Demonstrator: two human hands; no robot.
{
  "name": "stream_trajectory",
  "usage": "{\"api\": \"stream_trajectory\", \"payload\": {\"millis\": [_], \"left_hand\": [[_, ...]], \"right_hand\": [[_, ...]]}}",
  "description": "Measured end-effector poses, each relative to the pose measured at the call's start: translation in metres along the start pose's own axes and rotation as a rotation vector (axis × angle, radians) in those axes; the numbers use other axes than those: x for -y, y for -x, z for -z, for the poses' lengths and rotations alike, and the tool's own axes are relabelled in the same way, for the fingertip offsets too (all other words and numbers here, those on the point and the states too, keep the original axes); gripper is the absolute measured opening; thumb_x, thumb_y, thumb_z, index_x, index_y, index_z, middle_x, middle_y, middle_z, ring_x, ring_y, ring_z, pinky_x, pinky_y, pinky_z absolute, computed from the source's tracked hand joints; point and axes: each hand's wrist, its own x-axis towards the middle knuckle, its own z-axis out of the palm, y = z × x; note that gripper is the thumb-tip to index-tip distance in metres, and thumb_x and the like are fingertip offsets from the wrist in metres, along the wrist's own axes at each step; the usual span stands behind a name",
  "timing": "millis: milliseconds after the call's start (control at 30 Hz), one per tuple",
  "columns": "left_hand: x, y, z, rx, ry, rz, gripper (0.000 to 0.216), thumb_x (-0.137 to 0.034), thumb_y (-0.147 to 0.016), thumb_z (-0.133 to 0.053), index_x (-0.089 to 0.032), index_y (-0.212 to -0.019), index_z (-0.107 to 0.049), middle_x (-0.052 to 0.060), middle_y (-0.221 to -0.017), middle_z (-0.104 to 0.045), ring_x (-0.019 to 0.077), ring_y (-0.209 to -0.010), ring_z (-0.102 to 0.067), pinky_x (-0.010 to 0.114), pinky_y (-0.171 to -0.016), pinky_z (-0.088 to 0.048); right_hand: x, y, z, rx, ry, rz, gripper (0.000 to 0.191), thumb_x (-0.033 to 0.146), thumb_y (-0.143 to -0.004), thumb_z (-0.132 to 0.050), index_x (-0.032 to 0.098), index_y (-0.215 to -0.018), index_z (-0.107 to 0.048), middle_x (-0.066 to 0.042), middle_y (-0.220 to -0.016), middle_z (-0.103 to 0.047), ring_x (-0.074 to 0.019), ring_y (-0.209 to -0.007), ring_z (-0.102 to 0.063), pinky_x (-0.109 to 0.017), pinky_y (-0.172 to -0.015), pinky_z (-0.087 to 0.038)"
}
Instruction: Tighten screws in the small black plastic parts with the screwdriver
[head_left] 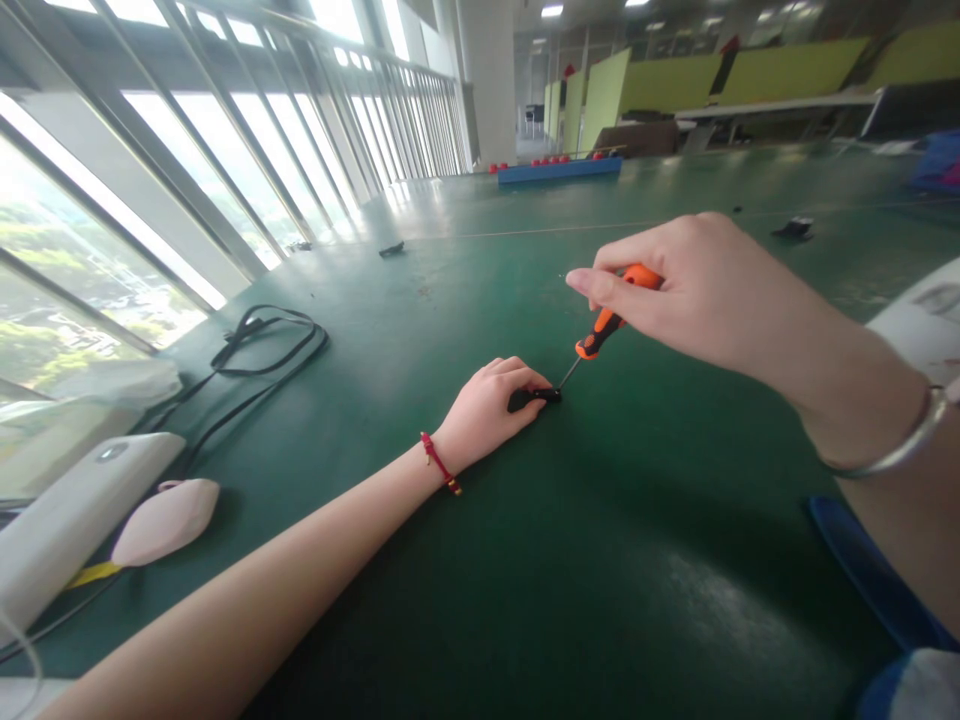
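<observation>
My left hand [489, 408] rests on the green table [525, 560], fingers closed on a small black part [534, 397] and pinning it down. A red string bracelet sits on that wrist. Above and to the right, my right hand [694, 290] grips the orange-and-black handle of a small screwdriver [606, 328]. The thin metal shaft slants down and left, and its tip meets the black part's right end. A silver bangle circles my right wrist.
A black cable [259, 350] loops at the left, near the windows. A white device [67, 520] and a pink pouch [166, 518] lie at the near left. Small black pieces [391, 249] lie farther off, and a blue tray with red balls [559, 168] stands at the far end.
</observation>
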Motion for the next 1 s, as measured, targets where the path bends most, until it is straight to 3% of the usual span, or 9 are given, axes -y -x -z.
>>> {"api": "stream_trajectory", "payload": {"millis": [67,133,300,367,433,567,633,833,1000], "left_hand": [[0.0001,0.0001,-0.0002,0.0,0.001,0.0,0.021,-0.017,-0.082,-0.055,-0.021,-0.099,-0.069,0.004,-0.097,-0.065,0.0196,-0.092,-0.057,0.034,-0.086,-0.046],[0.0004,0.0001,-0.0004,0.001,0.005,-0.007,0.021,-0.017,-0.083,-0.055,-0.021,-0.099,-0.069,0.004,-0.097,-0.065,0.0195,-0.092,-0.057,0.034,-0.086,-0.046],[0.0008,0.0,-0.0002,0.003,0.001,-0.008,0.02,-0.017,-0.082,-0.056,-0.021,-0.098,-0.069,0.003,-0.095,-0.065,0.0194,-0.091,-0.056,0.034,-0.085,-0.046],[0.0006,0.0001,-0.0001,0.005,0.004,-0.006,0.02,-0.017,-0.082,-0.056,-0.021,-0.097,-0.069,0.003,-0.096,-0.065,0.0191,-0.091,-0.056,0.033,-0.085,-0.046],[0.0004,0.0003,0.0,0.005,0.006,-0.005,0.02,-0.017,-0.083,-0.056,-0.021,-0.097,-0.069,0.003,-0.096,-0.065,0.0187,-0.091,-0.056,0.033,-0.085,-0.045],[0.0,0.0006,0.0,-0.001,0.007,0.0,0.02,-0.018,-0.083,-0.056,-0.021,-0.098,-0.069,0.003,-0.095,-0.065,0.0185,-0.09,-0.056,0.033,-0.085,-0.046],[-0.0001,0.0005,0.0001,0.0,0.012,-0.002,0.02,-0.018,-0.083,-0.056,-0.021,-0.098,-0.069,0.003,-0.096,-0.065,0.0185,-0.091,-0.056,0.033,-0.085,-0.046],[-0.0004,0.0004,0.0002,-0.002,0.011,-0.003,0.02,-0.017,-0.083,-0.056,-0.021,-0.098,-0.069,0.003,-0.096,-0.065,0.019,-0.091,-0.056,0.034,-0.086,-0.046],[0.0002,0.001,-0.0002,0.0,0.015,-0.018,0.02,-0.019,-0.084,-0.056,-0.022,-0.099,-0.069,0.003,-0.097,-0.065,0.0187,-0.092,-0.056,0.033,-0.086,-0.046]], "right_hand": [[-0.0006,-0.0003,-0.001,-0.016,-0.023,0.018,0.015,0.036,-0.081,-0.052,0.024,-0.088,-0.058,0.003,-0.058,-0.051,-0.0115,-0.048,-0.04,-0.029,-0.051,-0.028],[-0.0007,-0.0008,-0.0021,-0.012,-0.061,0.037,0.027,0.031,-0.076,-0.057,0.025,-0.103,-0.054,0.004,-0.064,-0.054,-0.0119,-0.052,-0.044,-0.028,-0.052,-0.029],[0.0003,-0.0012,-0.0019,0.025,-0.053,0.016,0.026,0.042,-0.087,-0.045,0.022,-0.075,-0.057,0.003,-0.053,-0.046,-0.0094,-0.046,-0.034,-0.028,-0.05,-0.025],[0.0005,-0.001,-0.0015,0.016,-0.041,0.012,0.012,0.033,-0.08,-0.052,0.023,-0.085,-0.057,0.004,-0.055,-0.048,-0.0096,-0.046,-0.036,-0.028,-0.051,-0.026],[0.0008,-0.0008,-0.0015,0.006,-0.054,0.012,0.018,0.03,-0.075,-0.057,0.024,-0.093,-0.055,0.005,-0.058,-0.052,-0.0101,-0.048,-0.04,-0.027,-0.051,-0.027],[0.0021,-0.0005,-0.0021,-0.001,-0.035,-0.007,0.021,0.039,-0.082,-0.05,0.022,-0.074,-0.058,0.003,-0.055,-0.05,-0.0094,-0.047,-0.037,-0.028,-0.05,-0.027],[0.0027,-0.0004,-0.0022,-0.008,-0.037,-0.002,0.012,0.033,-0.078,-0.055,0.023,-0.083,-0.059,0.003,-0.058,-0.051,-0.0098,-0.049,-0.038,-0.028,-0.051,-0.027],[0.0018,-0.0007,-0.0017,-0.02,-0.023,-0.008,0.029,0.043,-0.084,-0.048,0.022,-0.067,-0.057,0.002,-0.052,-0.046,-0.0103,-0.047,-0.035,-0.029,-0.051,-0.026],[0.0015,-0.0008,-0.0024,-0.04,-0.051,0.001,0.016,0.033,-0.076,-0.057,0.023,-0.089,-0.059,0.002,-0.061,-0.054,-0.011,-0.052,-0.043,-0.028,-0.052,-0.028]]}}
